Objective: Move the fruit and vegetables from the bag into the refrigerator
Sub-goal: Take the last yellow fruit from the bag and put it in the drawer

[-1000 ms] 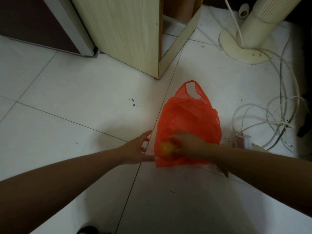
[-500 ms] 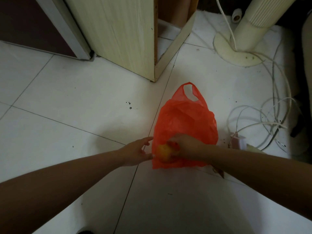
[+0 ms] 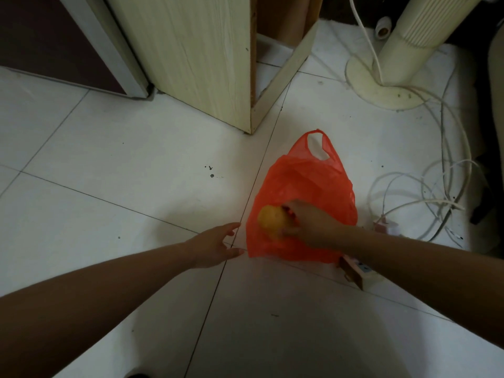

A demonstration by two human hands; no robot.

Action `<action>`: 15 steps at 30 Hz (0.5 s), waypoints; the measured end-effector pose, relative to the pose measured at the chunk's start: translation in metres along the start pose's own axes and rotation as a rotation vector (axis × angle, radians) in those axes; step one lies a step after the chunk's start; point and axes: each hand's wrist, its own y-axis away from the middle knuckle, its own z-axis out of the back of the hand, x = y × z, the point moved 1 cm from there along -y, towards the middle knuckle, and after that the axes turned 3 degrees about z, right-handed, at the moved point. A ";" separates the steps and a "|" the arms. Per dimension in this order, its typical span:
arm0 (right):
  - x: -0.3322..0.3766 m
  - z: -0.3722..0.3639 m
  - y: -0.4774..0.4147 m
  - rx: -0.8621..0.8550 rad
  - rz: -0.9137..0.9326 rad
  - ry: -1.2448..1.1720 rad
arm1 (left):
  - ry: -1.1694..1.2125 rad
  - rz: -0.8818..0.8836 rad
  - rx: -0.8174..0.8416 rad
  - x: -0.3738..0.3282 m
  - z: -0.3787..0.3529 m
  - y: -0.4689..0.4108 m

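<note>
Yellow fruit (image 3: 271, 221) is sitting gripped in your right hand (image 3: 313, 227) over the bag (image 3: 308, 184), left hand (image 3: 212, 246) spread; carry it fridgeward.

Orange plastic bag (image 3: 302, 186), flat on white tile floor (image 3: 122, 159). My right hand (image 3: 313, 227) grips a yellow-orange fruit (image 3: 271, 221) over its near end. My left hand (image 3: 215, 245), fingers spread, beside the bag's corner. Wooden cabinet (image 3: 196, 50), fan base (image 3: 381, 88), white cables (image 3: 436, 200) beyond.
</note>
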 end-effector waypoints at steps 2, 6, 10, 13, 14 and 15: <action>-0.003 0.007 -0.002 -0.058 -0.014 -0.044 | 0.004 0.006 -0.001 0.000 0.002 0.000; -0.009 0.016 -0.006 -0.135 -0.033 -0.091 | 0.067 0.004 -0.036 -0.003 0.012 -0.002; 0.000 0.029 0.000 -0.225 -0.007 -0.220 | 0.292 -0.029 -0.157 -0.020 0.034 -0.001; 0.014 0.037 0.007 -0.259 0.036 -0.325 | 0.521 -0.067 -0.153 -0.042 0.047 0.004; 0.018 0.038 0.009 -0.264 0.048 -0.348 | 0.587 -0.084 -0.119 -0.050 0.049 0.006; 0.022 0.040 0.010 -0.269 0.062 -0.368 | 0.645 -0.099 -0.083 -0.057 0.050 0.008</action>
